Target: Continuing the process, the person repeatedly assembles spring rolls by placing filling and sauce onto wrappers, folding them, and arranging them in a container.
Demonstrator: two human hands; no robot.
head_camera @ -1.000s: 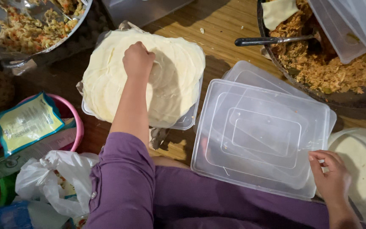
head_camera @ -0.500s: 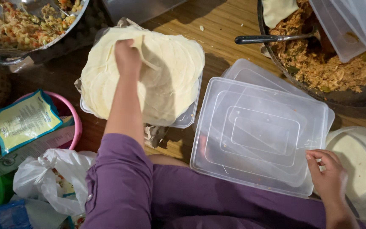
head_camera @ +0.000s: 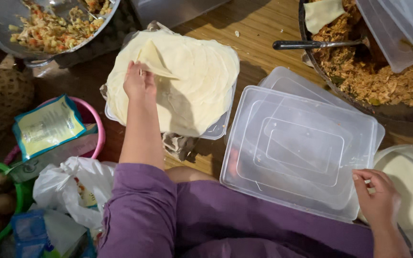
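While left hand pinched corner of top wrapper, peeling step underway; stack beneath. Right hand, fingers loosely curled, touched clear lid. Clean separation of 1 sheet needed.

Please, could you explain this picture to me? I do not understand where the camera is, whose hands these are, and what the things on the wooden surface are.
The camera sits on a person's head and looks down, so both hands belong to that person, who wears purple sleeves. The left hand lifts the edge of one thin pale wrapper sheet off a round stack of wrappers. The right hand rests at the corner of an upturned clear plastic container. On the wooden surface there is also a pan of brownish filling with a spoon handle, a metal bowl of vegetable mix, a pink bowl and a white plastic bag.
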